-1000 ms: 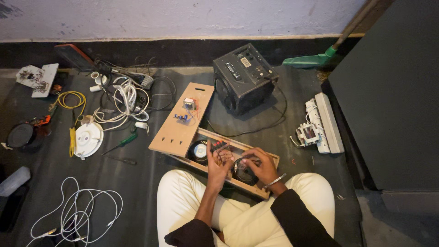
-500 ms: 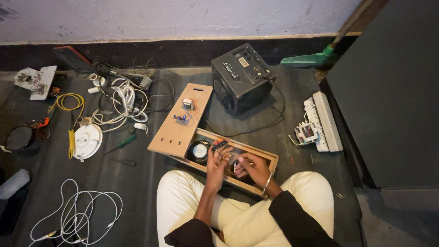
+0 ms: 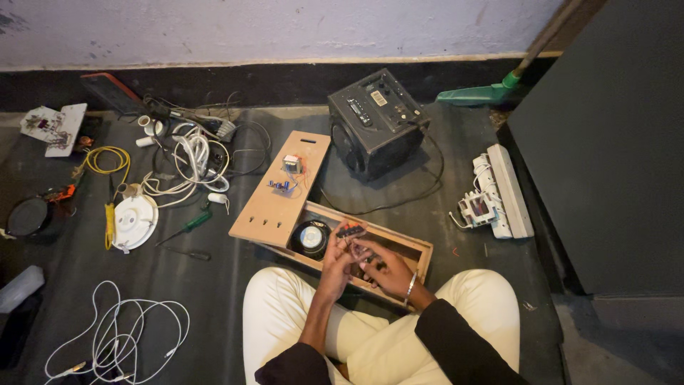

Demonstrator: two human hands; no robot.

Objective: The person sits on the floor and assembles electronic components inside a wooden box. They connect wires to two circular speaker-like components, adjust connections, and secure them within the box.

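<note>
Item: small dark part (image 3: pixel 351 232), pinched between my left hand (image 3: pixel 335 258) and right hand (image 3: pixel 385 267), fingers closed on it, held above the open wooden box (image 3: pixel 420 251). Inside the box, just left: round speaker (image 3: pixel 311 237). Behind: black radio (image 3: pixel 375 121).

I see my operator's dark black sleeves pushed up to the elbows, cream-white trousers over both legs, and a thin silver metal bangle (image 3: pixel 410 285) circling the wrist of the right hand (image 3: pixel 385 269)

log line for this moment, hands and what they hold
left hand + right hand: together on small dark part | over open wooden box
</note>
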